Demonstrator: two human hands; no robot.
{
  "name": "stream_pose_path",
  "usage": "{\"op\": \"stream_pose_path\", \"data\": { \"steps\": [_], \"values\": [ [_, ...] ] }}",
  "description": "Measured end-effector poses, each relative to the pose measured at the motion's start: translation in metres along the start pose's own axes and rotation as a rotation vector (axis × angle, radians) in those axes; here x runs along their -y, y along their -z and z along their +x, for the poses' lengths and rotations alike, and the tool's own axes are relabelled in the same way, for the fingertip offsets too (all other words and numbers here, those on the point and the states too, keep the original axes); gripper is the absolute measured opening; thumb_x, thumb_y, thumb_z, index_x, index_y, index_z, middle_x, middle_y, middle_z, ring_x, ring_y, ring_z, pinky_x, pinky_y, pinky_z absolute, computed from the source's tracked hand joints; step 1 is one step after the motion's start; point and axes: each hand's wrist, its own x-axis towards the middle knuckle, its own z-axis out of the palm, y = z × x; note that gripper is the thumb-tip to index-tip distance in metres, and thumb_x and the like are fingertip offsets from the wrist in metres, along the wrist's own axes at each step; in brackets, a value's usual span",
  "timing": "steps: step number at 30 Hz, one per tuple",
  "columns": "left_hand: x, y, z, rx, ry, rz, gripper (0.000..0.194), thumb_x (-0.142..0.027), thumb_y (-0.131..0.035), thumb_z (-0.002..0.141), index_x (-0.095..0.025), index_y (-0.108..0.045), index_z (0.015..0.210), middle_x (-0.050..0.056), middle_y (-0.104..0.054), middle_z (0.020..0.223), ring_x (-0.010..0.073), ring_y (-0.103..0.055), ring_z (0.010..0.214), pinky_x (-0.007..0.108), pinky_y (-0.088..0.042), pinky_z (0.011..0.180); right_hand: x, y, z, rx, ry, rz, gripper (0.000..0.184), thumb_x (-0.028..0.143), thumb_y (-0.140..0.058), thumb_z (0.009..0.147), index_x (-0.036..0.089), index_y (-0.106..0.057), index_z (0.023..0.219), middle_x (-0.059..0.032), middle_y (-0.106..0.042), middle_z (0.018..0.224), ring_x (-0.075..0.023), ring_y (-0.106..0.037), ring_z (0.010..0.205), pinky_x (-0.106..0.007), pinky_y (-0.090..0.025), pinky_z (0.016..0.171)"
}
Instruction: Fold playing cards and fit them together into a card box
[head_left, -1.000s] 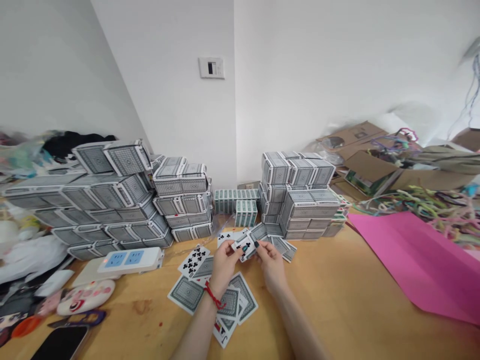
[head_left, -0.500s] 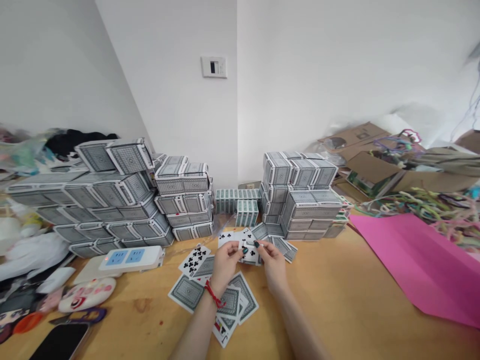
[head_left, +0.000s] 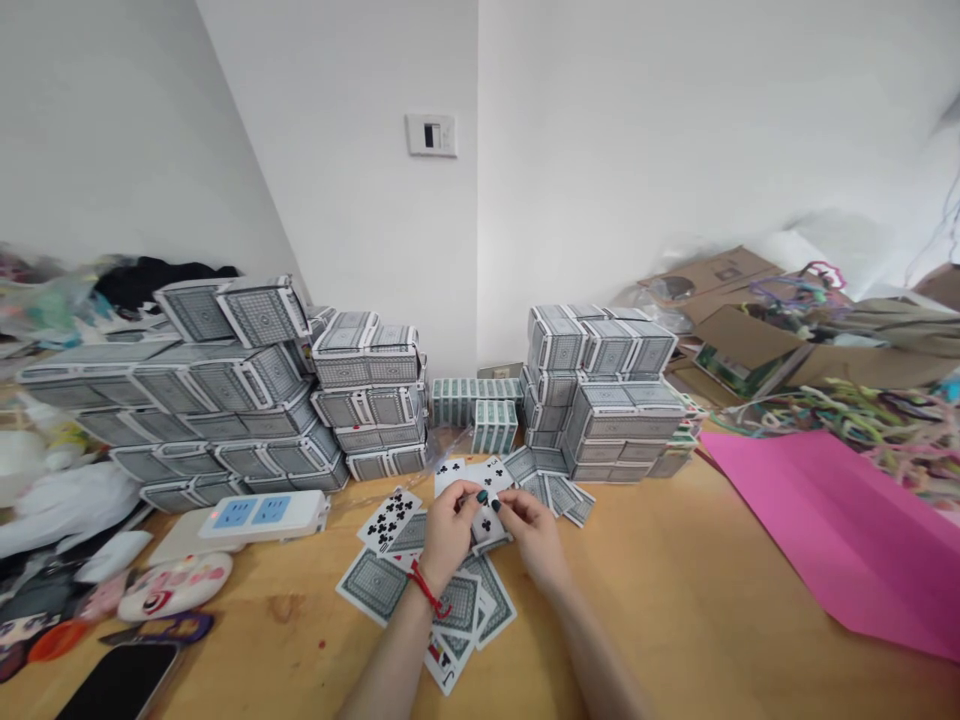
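Between my hands is a playing card with black clubs, its lower edge bent. My left hand, wearing a red string bracelet, pinches its left side with the thumb near the middle. On the other side, my right hand pinches the card, fingertips close to the left thumb. Under and around my left forearm lie loose cards, among them a ten of clubs, a face-down card and a jack. Past my fingers lie a three of clubs and several folded cards.
Stacked blocks of folded cards stand at the left and right, with small green-backed card blocks between them. A white power strip, a phone and a cutter knife lie left. Pink paper lies right.
My right hand has moved left and slightly down, bringing its fingertips closer to my left thumb. The held card now reaches lower, its bottom edge bent.
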Motion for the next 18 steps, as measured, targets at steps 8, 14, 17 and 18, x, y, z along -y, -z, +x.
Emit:
{"op": "stream_pose_path", "data": {
  "steps": [8, 14, 17, 18],
  "values": [
    [-0.0076, -0.0011, -0.0012, 0.028, 0.124, -0.247, 0.026, -0.035, -0.058, 0.064, -0.014, -0.064, 0.078, 0.004, -0.065, 0.073, 0.0157, -0.056, 0.066, 0.025, -0.042, 0.061, 0.0023, -0.0014, -0.0036, -0.017, -0.084, 0.116, 0.017, 0.033, -0.061, 0.063, 0.018, -0.053, 0.061, 0.0063, -0.042, 0.048, -0.0076, -0.034, 0.042, -0.02, -0.025, 0.042],
    [-0.0058, -0.0018, -0.0009, 0.096, 0.277, -0.622, 0.028, -0.031, -0.062, 0.061, -0.014, -0.064, 0.084, 0.004, -0.066, 0.074, 0.0145, -0.058, 0.063, 0.024, -0.043, 0.057, -0.0016, 0.0024, 0.001, -0.162, -0.056, 0.187, 0.019, 0.036, -0.062, 0.061, 0.019, -0.055, 0.066, 0.0036, -0.05, 0.056, -0.01, -0.041, 0.048, -0.021, -0.032, 0.047],
    [-0.0013, -0.0012, -0.0001, 0.068, 0.287, -0.553, 0.028, -0.026, -0.066, 0.057, -0.014, -0.066, 0.081, 0.005, -0.067, 0.077, 0.0151, -0.058, 0.065, 0.024, -0.044, 0.059, -0.0029, 0.0048, 0.0019, -0.165, -0.033, 0.155, 0.018, 0.035, -0.061, 0.062, 0.019, -0.055, 0.066, 0.0029, -0.051, 0.057, -0.0108, -0.042, 0.05, -0.022, -0.033, 0.049],
    [0.0, -0.0008, 0.0004, 0.056, 0.278, -0.521, 0.028, -0.027, -0.066, 0.057, -0.014, -0.066, 0.081, 0.006, -0.067, 0.079, 0.0156, -0.059, 0.066, 0.025, -0.044, 0.059, -0.0031, 0.0051, 0.0018, -0.162, -0.025, 0.142, 0.017, 0.035, -0.061, 0.063, 0.019, -0.055, 0.067, 0.0027, -0.051, 0.058, -0.0111, -0.042, 0.051, -0.022, -0.033, 0.049]
  ]
}}
